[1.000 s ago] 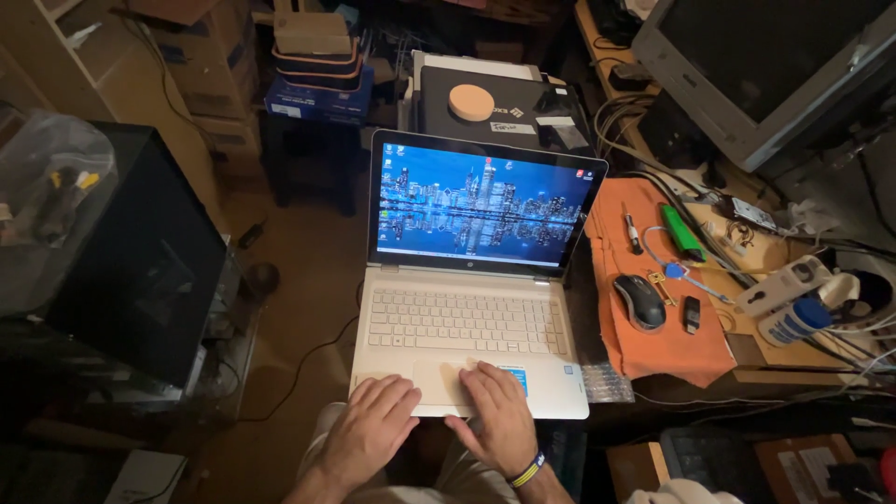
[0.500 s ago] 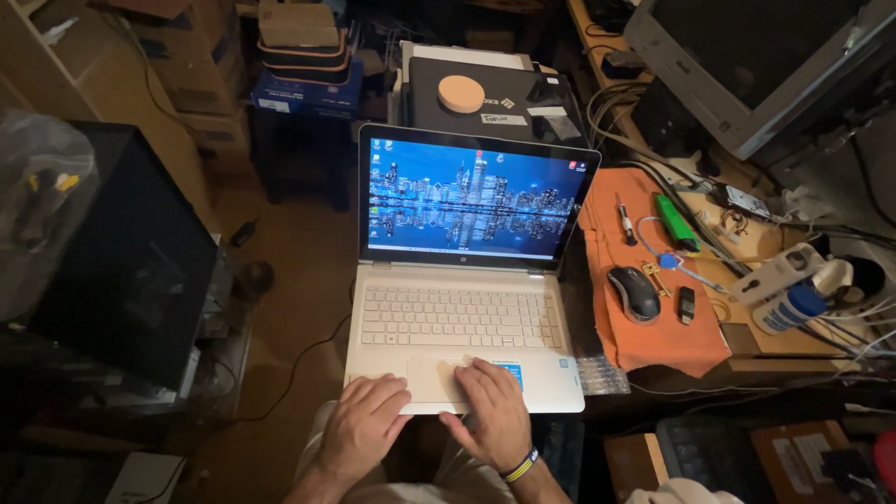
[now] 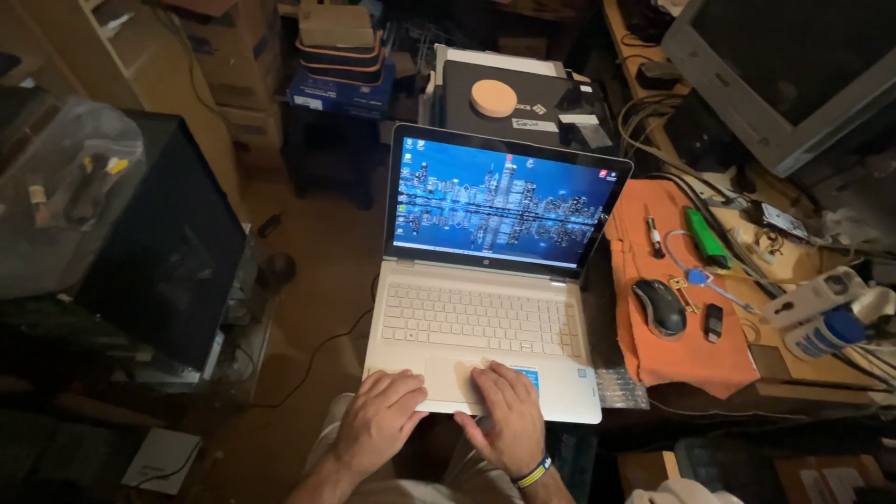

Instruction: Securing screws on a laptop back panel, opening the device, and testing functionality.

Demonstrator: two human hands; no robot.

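Two bare hands rest on an open silver laptop [image 3: 481,327] on the lap: left hand [image 3: 381,420] flat, released, at the front edge; right hand [image 3: 504,415] open, fingers on the touchpad. Clear plastic bag [image 3: 65,201] at left holds small tools. Black mouse [image 3: 659,306] sits on orange cloth [image 3: 695,359].

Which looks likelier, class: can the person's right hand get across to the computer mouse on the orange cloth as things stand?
Probably yes. The right hand rests on the laptop's touchpad, holding nothing, and the mouse lies uncovered on the orange cloth just right of the laptop. Only keys and a small black stick lie nearby, not between.
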